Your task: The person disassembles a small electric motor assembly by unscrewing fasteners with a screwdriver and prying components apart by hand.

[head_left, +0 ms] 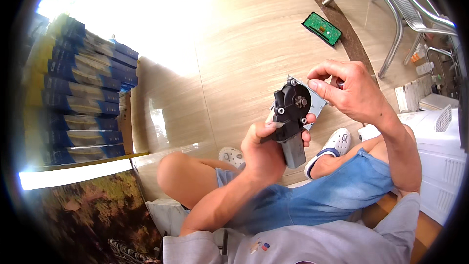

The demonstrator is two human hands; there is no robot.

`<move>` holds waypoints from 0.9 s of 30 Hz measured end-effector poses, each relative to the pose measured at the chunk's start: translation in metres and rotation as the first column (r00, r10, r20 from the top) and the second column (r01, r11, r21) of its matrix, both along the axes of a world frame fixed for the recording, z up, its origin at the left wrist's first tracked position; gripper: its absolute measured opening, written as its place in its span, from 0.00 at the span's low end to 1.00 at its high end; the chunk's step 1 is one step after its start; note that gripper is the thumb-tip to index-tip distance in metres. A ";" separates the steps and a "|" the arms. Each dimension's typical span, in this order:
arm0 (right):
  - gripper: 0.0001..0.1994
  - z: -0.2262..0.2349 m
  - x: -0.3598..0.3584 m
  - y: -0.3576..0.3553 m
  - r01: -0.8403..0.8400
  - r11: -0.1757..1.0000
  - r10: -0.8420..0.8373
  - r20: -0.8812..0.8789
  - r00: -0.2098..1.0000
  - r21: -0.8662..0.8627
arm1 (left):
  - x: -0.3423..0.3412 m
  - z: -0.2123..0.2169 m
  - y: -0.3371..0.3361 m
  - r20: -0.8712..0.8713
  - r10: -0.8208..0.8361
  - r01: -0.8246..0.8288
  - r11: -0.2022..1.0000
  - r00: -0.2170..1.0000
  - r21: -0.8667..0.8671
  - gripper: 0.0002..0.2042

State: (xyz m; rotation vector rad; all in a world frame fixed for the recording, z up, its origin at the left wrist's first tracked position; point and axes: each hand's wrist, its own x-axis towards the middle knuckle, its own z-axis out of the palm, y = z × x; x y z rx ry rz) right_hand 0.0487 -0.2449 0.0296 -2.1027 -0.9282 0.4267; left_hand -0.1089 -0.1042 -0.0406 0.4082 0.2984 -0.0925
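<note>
My left hand (264, 151) is wrapped around a small gear motor (292, 112). The motor has a round black housing with several bright screws or bushings, and a grey metal body pointing down toward my lap. Behind the housing shows a pale metal plate (318, 103), partly hidden by the motor. My right hand (349, 90) is beside the housing's upper right, thumb and forefinger pinched close together near the top screw (293, 82). A small dark thing shows among its curled fingers, too hidden to name.
A green circuit board (322, 28) in a black frame lies on the tiled floor ahead. A metal chair (391, 14) stands far right, with a white plastic unit (435, 151) nearer. Blue boxes (85, 98) are stacked on the left, above a dark patterned panel (93, 210).
</note>
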 end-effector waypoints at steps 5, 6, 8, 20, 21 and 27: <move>0.09 -0.005 0.000 -0.002 -0.020 1.000 0.020 -0.023 1.000 0.003 | 0.000 -0.002 0.001 -0.010 -0.031 0.031 0.999 0.999 0.034 0.36; 0.09 -0.006 0.000 -0.002 -0.013 1.000 0.013 -0.022 1.000 0.012 | 0.002 -0.002 0.001 -0.012 -0.041 0.041 0.998 0.999 0.040 0.36; 0.09 -0.007 0.000 0.000 0.000 1.000 0.001 -0.020 1.000 0.031 | 0.005 -0.003 0.000 -0.017 -0.054 0.055 0.996 0.998 0.066 0.37; 0.11 -0.020 -0.001 0.006 0.017 1.000 -0.015 -0.065 0.998 0.021 | 0.007 0.000 -0.003 -0.078 -0.056 0.082 0.921 0.995 0.382 0.39; 0.11 -0.021 -0.001 0.007 0.016 1.000 -0.015 -0.059 0.998 0.019 | 0.007 -0.001 -0.004 -0.072 -0.050 0.075 0.915 0.996 0.395 0.39; 0.11 -0.023 -0.004 0.011 0.043 0.999 -0.043 -0.069 0.997 0.002 | 0.007 -0.001 -0.007 -0.092 -0.014 0.048 0.924 0.996 0.380 0.40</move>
